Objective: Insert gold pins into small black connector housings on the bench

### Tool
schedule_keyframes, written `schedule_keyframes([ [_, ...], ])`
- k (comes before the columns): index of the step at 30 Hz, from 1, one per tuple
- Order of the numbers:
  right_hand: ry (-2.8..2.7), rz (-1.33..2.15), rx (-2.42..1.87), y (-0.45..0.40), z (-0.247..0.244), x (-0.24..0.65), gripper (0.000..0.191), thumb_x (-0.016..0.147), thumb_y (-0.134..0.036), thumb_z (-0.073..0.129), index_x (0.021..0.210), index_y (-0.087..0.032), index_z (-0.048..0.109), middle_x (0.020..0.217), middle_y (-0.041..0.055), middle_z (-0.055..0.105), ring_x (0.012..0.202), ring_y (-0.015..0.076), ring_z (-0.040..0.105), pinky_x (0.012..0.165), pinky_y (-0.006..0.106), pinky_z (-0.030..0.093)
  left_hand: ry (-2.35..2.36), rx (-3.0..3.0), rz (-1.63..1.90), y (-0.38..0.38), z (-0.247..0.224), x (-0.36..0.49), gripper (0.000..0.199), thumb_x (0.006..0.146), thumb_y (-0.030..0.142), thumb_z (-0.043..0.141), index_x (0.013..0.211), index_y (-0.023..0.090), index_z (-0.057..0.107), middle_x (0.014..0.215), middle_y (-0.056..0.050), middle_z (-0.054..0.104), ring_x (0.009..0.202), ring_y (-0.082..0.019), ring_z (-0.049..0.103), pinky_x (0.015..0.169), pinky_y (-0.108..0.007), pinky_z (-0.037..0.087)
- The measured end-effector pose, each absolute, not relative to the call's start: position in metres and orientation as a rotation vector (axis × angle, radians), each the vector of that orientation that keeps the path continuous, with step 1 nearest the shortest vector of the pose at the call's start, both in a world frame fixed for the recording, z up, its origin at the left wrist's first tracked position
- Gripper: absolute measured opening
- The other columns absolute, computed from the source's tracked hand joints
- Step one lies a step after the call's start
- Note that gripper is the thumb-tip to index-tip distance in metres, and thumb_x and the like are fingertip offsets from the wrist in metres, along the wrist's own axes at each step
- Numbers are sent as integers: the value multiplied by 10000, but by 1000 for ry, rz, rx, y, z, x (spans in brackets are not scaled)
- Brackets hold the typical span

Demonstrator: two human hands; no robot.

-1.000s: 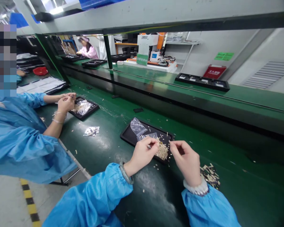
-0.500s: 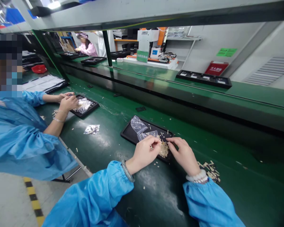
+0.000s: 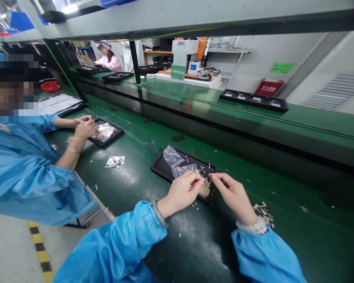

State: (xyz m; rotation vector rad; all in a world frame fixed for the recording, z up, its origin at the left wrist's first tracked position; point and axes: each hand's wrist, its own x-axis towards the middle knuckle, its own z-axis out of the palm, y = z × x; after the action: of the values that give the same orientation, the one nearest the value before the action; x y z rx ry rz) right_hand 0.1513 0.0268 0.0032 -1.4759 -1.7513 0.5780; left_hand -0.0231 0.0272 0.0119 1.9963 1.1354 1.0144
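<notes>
A black tray point(image 3: 162, 167) lies on the green bench, with clear plastic bags point(image 3: 173, 156) at its left and a heap of small beige pieces point(image 3: 205, 188) at its right. Over the tray, my left hand point(image 3: 185, 191) is closed in a pinch beside the heap; what its fingertips hold is too small to make out. My right hand point(image 3: 232, 195) is at the tray's right edge, thumb and forefinger pressed together, and anything between them is too small to tell. To the right of my right wrist lies another pile of beige pieces point(image 3: 263, 214).
At the left a person in blue point(image 3: 32, 169) works over another black tray point(image 3: 118, 134). A small clear bag point(image 3: 115, 161) lies between the two trays. Behind runs a raised ledge with a compartmented tray point(image 3: 253, 100). A grey beam point(image 3: 194, 17) crosses overhead.
My right hand has shifted slightly right and down, its fingertips still near the tray's right edge. My left hand has moved very slightly right and stays pinched.
</notes>
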Motion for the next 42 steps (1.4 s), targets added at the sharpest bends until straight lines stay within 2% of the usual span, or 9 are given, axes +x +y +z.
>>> schedule_keyframes([
  [6,-1710,883,-1399,-2,19,153,259,831,-422,515,895,-208,646,971,61,653,894,201,605,787,308,469,989,2125,917,21,17,-22,200,912,220,362,856,182,550,831,-10,567,812,-125,537,756,-235,434],
  [10,-1683,884,-1398,-17,13,156,214,814,-398,553,865,-215,651,907,47,642,827,188,604,698,284,478,934,2259,855,16,19,-20,183,905,198,372,878,178,551,881,-24,594,853,-137,544,788,-252,439],
  [16,-1725,630,-1351,-35,-1,159,158,820,-325,555,735,-211,625,772,34,620,719,167,597,648,271,482,872,2429,780,13,17,-18,160,894,214,423,873,177,577,881,-15,628,857,-142,564,788,-258,450],
  [21,-1778,243,-1346,-42,-20,168,78,828,-239,552,812,-202,619,791,49,609,759,180,586,697,309,471,977,2406,840,18,14,-20,201,910,226,388,919,184,584,935,-26,633,896,-146,566,820,-277,453],
  [24,-1928,59,-1364,-43,-29,169,92,828,-207,554,877,-195,631,800,62,622,764,191,574,708,335,453,1029,2404,853,21,13,-22,218,914,232,374,914,185,587,935,-28,630,901,-148,563,825,-285,451],
  [42,-2239,-254,-1412,-38,-38,160,166,875,-192,484,913,-160,643,821,81,648,764,202,543,662,316,384,1090,2333,904,20,13,-21,199,901,219,396,910,188,592,933,-19,632,899,-146,574,808,-270,456],
])
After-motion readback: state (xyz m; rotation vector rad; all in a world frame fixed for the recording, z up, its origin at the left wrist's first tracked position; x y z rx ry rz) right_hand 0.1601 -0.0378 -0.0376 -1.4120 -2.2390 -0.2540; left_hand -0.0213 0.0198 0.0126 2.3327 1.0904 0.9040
